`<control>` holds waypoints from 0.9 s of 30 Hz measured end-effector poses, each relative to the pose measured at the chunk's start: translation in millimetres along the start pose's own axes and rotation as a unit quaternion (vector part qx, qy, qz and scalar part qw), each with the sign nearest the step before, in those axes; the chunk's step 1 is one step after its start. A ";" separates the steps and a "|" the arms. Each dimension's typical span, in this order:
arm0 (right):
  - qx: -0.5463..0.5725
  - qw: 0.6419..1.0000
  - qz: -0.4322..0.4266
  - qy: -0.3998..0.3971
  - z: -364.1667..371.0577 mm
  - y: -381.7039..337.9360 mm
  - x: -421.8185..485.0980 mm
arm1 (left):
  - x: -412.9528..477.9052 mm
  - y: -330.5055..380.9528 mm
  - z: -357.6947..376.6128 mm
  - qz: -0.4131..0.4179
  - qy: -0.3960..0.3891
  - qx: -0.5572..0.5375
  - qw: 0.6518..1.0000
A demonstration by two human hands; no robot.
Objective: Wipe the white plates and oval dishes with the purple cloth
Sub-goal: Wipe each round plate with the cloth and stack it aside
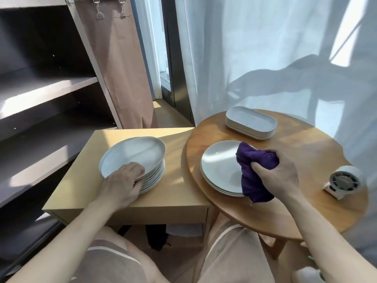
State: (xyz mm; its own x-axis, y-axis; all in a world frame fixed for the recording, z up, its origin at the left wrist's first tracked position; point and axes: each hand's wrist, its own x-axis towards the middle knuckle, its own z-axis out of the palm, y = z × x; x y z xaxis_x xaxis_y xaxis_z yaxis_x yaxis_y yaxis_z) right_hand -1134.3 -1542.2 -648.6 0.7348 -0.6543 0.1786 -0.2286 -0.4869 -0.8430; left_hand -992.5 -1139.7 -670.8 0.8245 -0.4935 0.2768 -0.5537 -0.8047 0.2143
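A tall stack of white round plates (pixel 151 178) stands on the square side table (pixel 179 193). My left hand (pixel 124 180) grips the near rim of the top plate (pixel 132 156), which is tilted up off the stack. On the round wooden table (pixel 295 160) lies a short stack of round plates (pixel 220 164). My right hand (pixel 279 174) holds the bunched purple cloth (pixel 255 172) over the right edge of that stack. A stack of white oval dishes (pixel 251 122) sits at the far side of the round table.
A small white fan (pixel 344 181) rests on the right of the round table. Dark shelves (pixel 47 90) run along the left. A brown curtain (pixel 114 58) and white sheer curtain (pixel 265 48) hang behind. My knees are below the tables.
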 end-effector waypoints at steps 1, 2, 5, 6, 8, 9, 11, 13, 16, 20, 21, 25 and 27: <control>0.003 1.000 0.009 0.006 -1.4 1.4 0.6 | 0.3 0.0 -0.6 -0.008 -0.004 -0.008 1.000; 0.007 1.000 0.016 0.011 -2.4 2.6 1.3 | 0.8 0.4 -1.3 -0.016 -0.006 -0.015 1.000; 0.017 0.999 0.032 0.021 -4.7 4.6 2.5 | 3.0 2.8 -2.4 -0.043 -0.022 -0.023 0.999; 0.020 0.999 0.035 0.023 -5.4 5.0 2.9 | 3.8 3.1 -2.1 -0.053 -0.031 -0.024 0.998; 0.022 0.999 0.037 0.030 -6.4 5.7 3.8 | 4.8 1.1 -1.6 -0.081 -0.055 -0.028 0.995; 0.023 0.998 0.037 0.034 -6.6 5.8 4.2 | 4.8 -0.5 -1.3 -0.095 -0.069 -0.030 0.993; 0.028 0.998 0.037 0.039 -6.8 5.8 4.8 | 3.8 -3.3 -0.7 -0.107 -0.085 -0.034 0.990; 0.030 0.998 0.035 0.045 -5.9 6.0 5.2 | 3.8 0.6 -1.1 -0.103 -0.072 -0.037 0.991; 0.038 0.998 0.023 0.053 -4.1 3.7 4.5 | 6.8 29.1 1.0 -0.061 0.016 -0.080 0.995; 0.014 0.997 -0.035 0.070 -0.1 -2.4 1.4 | 19.8 101.4 20.7 -0.004 0.025 -0.197 0.980; 0.003 0.996 -0.051 0.074 1.0 -4.4 0.1 | 24.7 119.2 29.5 -0.010 -0.001 -0.234 0.972; -0.045 0.998 -0.052 0.011 4.3 -9.0 -2.2 | 44.1 165.8 69.2 -0.076 -0.095 -0.374 0.919; -0.094 0.992 -0.019 -0.087 6.1 -8.2 -2.5 | 50.6 172.6 82.7 -0.106 -0.119 -0.398 0.903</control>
State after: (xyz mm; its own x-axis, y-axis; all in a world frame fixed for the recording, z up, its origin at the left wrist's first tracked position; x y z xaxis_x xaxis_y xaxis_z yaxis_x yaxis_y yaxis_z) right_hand -1130.3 -1533.0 -645.2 0.8405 -0.5317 0.1044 -0.3020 -0.6197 -0.7244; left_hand -1036.7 -1330.9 -697.3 0.8710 -0.4898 -0.0377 -0.2114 -0.4429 0.8713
